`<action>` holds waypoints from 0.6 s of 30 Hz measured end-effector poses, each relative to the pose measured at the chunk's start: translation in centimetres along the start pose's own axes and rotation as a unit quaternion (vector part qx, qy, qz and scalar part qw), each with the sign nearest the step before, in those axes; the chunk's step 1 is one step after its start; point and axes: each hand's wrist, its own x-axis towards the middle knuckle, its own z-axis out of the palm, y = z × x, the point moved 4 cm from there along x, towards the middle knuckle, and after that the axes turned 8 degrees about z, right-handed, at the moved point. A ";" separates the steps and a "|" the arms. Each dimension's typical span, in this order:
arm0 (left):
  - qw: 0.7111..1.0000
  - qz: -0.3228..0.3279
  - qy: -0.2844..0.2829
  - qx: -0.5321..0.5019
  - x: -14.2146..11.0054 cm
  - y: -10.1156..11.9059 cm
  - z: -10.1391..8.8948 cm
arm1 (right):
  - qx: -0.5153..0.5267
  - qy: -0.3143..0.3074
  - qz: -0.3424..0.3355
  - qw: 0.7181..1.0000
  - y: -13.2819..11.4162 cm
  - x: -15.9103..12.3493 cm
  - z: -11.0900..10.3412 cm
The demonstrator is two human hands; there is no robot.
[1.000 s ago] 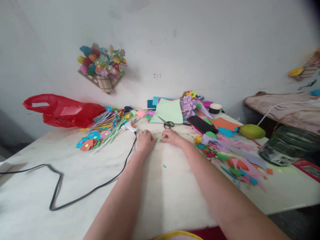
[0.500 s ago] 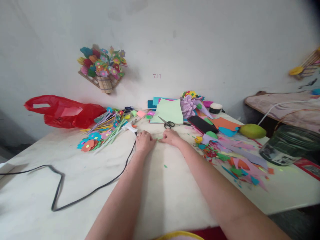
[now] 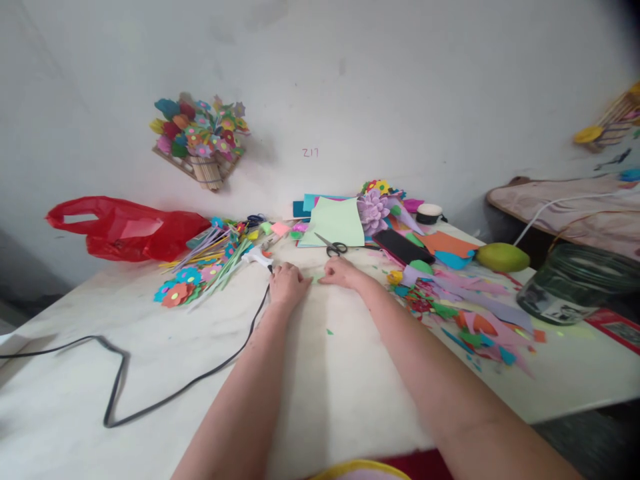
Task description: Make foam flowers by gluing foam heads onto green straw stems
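Both my arms reach far out over the white table [image 3: 150, 373]. My left hand [image 3: 289, 283] and my right hand [image 3: 340, 272] lie close together with fingers curled. They pinch a small light green paper piece [image 3: 316, 279] between them, pressed on the table top. Black-handled scissors [image 3: 334, 247] lie just beyond my right hand on a pale green sheet [image 3: 336, 223]. A white glue gun [image 3: 257, 257] rests just left of my left hand, its black cord [image 3: 165, 393] trailing toward the near left.
Paper flowers on sticks [image 3: 200, 267] lie at the left, behind them a red plastic bag [image 3: 125, 230]. Coloured paper scraps [image 3: 465, 313], a black case [image 3: 403, 247], a green mango [image 3: 503, 257] and a dark glass jar [image 3: 575, 287] sit at the right. A flower basket [image 3: 200, 137] hangs on the wall.
Both hands stay on the small green piece and shift only slightly. The view has drifted a little.
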 end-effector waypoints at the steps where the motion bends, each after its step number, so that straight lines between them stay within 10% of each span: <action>1: 1.000 0.000 0.001 -0.003 0.0 -0.1 0.0 | 0.012 -0.004 -0.007 1.000 0.3 0.0 0.0; 18: 0.998 0.013 -0.005 -0.063 0.2 -1.2 0.2 | 0.011 0.008 0.009 1.000 3.1 -0.9 -1.4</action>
